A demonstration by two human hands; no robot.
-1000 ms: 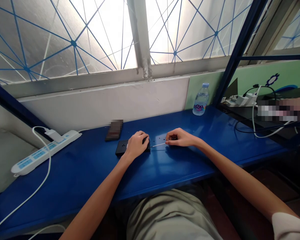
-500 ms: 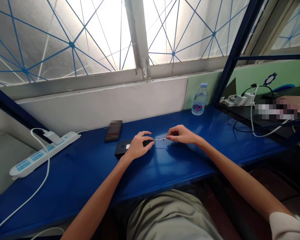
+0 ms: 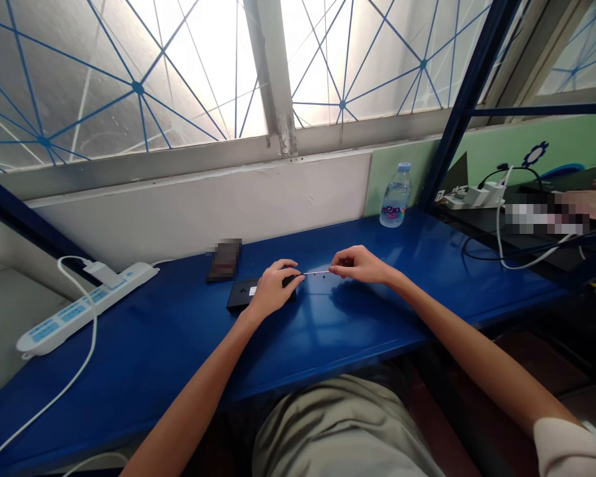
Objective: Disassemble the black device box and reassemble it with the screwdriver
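Observation:
A flat black box [image 3: 237,296] with a white label lies on the blue table. My left hand [image 3: 274,288] is closed around its right end and hides much of it, thumb and fingers at the end face. My right hand [image 3: 357,265] pinches a thin screwdriver [image 3: 316,273], its handle mostly covered by my fingers. The silver shaft runs nearly level to the left, its tip at the box end between my left fingertips. Just below the shaft, a few tiny dark specks, perhaps screws [image 3: 323,276], rest on the table.
Behind the box lies a dark, partly blurred phone-like slab [image 3: 224,260]. A white power strip [image 3: 87,308] with a plugged-in charger and cable is at left. A water bottle [image 3: 396,197] stands at the back right. Beyond the blue frame, another person's hand [image 3: 593,204] is near cables.
The view has shifted very slightly. Both hands, the black box and the screwdriver keep almost the same positions.

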